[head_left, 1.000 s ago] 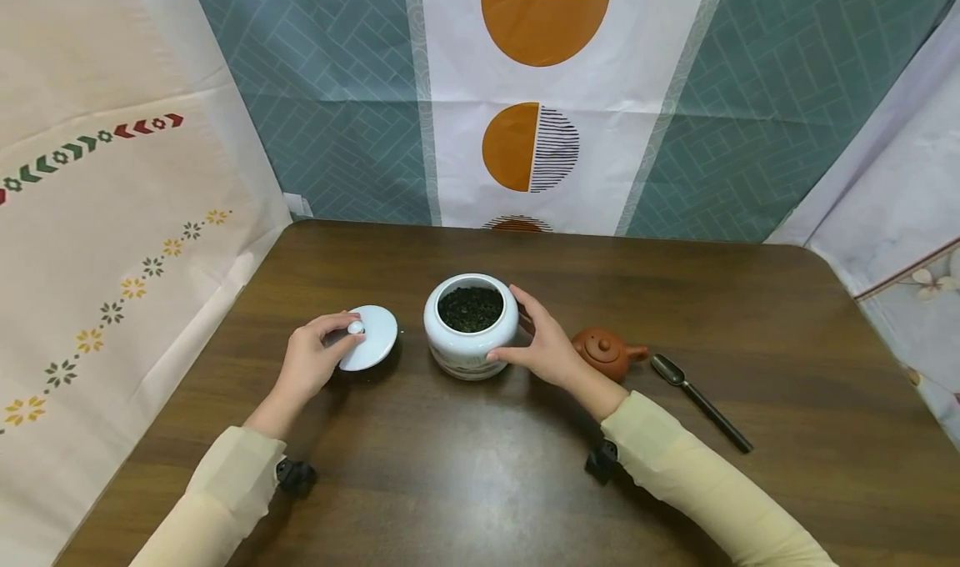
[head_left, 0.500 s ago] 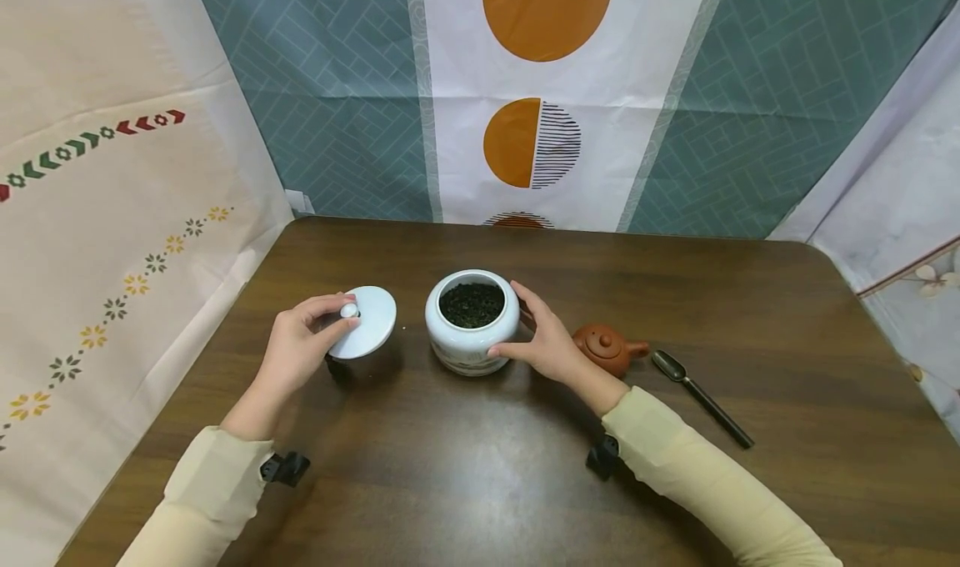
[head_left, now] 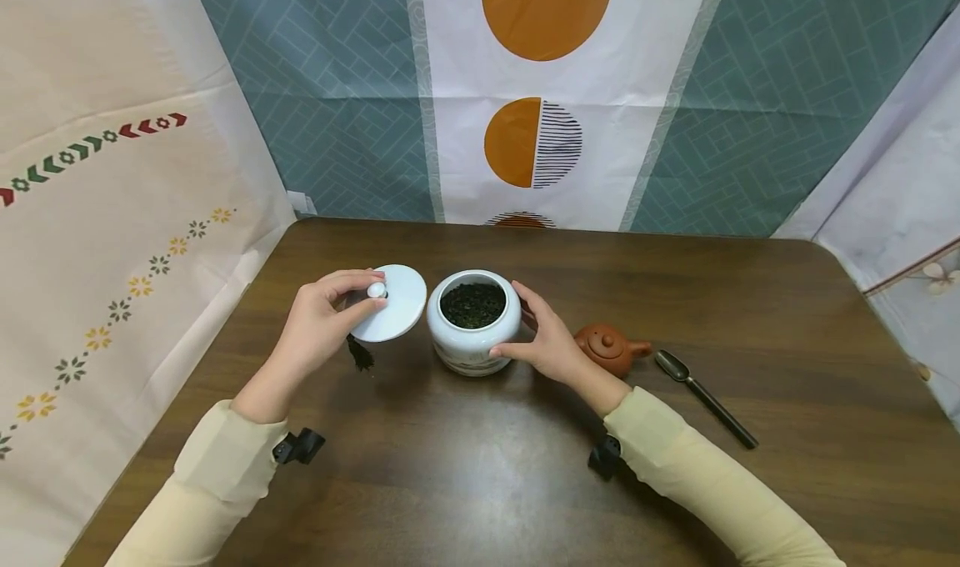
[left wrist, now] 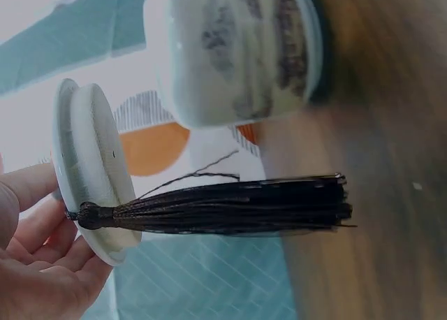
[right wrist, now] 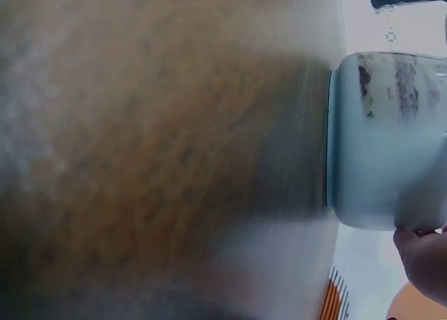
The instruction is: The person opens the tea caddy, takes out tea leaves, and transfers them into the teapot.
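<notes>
My left hand (head_left: 318,321) pinches the knob of a round white lid (head_left: 401,304), holding it above the table just left of a jar. From the lid hangs a dark tassel (left wrist: 237,207); a pale ring lines its underside in the left wrist view. The white porcelain jar (head_left: 468,354) stands upright, its mouth uncovered, with dark tea leaves (head_left: 472,305) inside. My right hand (head_left: 551,346) grips the jar's right side, thumb at the front and fingers behind. Dark painted marks show on the jar (right wrist: 405,89) in the right wrist view.
A small brown clay teapot (head_left: 604,346) sits right of the jar, partly behind my right wrist. Beside its spout lies a dark tea scoop (head_left: 705,396). The wooden table (head_left: 465,484) ends at a patterned cloth backdrop (head_left: 345,100).
My left hand has raised the lid and carried it away from me and then right, closer to the jar. The tassel has come into sight. My right hand still holds the jar in place.
</notes>
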`<action>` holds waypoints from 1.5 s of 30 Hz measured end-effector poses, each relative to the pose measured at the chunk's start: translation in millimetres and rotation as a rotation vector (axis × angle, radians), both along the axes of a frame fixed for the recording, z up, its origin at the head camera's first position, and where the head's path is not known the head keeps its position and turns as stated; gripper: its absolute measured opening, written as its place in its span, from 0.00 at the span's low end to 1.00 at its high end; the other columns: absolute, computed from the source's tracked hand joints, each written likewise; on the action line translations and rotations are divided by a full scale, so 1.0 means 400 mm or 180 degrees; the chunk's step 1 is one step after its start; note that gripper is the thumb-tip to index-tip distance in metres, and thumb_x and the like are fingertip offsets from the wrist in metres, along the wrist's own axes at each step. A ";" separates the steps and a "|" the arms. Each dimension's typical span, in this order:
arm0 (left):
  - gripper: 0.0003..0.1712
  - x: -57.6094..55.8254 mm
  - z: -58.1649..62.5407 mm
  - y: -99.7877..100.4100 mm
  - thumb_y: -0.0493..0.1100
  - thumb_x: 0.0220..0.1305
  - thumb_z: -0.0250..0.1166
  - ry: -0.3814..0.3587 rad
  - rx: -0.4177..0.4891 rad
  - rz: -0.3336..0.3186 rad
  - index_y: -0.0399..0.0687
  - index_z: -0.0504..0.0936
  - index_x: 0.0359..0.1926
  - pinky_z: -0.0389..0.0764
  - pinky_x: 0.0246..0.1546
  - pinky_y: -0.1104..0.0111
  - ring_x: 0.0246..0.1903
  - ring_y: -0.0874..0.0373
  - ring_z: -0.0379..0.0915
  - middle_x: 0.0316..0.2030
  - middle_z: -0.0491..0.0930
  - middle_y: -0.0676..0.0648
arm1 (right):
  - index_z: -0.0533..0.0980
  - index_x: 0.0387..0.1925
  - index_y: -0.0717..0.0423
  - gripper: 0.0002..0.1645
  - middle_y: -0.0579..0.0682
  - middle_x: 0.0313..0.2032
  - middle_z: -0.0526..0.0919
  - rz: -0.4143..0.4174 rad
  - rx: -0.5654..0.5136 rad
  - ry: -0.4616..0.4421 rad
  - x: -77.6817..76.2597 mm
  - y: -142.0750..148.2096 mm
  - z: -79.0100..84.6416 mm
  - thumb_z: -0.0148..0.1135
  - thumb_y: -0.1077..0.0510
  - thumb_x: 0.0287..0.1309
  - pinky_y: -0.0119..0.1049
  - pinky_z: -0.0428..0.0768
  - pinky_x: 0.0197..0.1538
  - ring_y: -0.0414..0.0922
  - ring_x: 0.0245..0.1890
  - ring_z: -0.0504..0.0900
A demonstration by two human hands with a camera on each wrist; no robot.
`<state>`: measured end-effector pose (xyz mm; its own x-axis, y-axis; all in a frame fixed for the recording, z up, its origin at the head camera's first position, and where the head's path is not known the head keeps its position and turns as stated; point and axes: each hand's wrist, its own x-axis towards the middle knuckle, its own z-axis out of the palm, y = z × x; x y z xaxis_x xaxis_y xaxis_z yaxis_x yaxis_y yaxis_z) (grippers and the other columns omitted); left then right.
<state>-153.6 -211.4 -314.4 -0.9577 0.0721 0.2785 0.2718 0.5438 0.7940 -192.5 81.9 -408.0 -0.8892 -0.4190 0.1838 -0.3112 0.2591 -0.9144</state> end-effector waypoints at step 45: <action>0.14 -0.122 -0.028 0.215 0.32 0.54 0.69 -0.0195 -0.0158 -0.0611 0.36 0.85 0.43 0.77 0.56 0.57 0.57 0.49 0.74 0.46 0.83 0.41 | 0.48 0.72 0.62 0.58 0.60 0.70 0.55 0.0110 -0.0039 -0.0094 -0.001 0.011 -0.002 0.74 0.60 0.46 0.53 0.60 0.70 0.55 0.70 0.58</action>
<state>-202.4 -125.2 -325.5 -0.9401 0.2671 0.2116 0.3262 0.5256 0.7857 -192.8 86.4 -408.6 -0.8793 -0.4475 0.1631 -0.2926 0.2373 -0.9263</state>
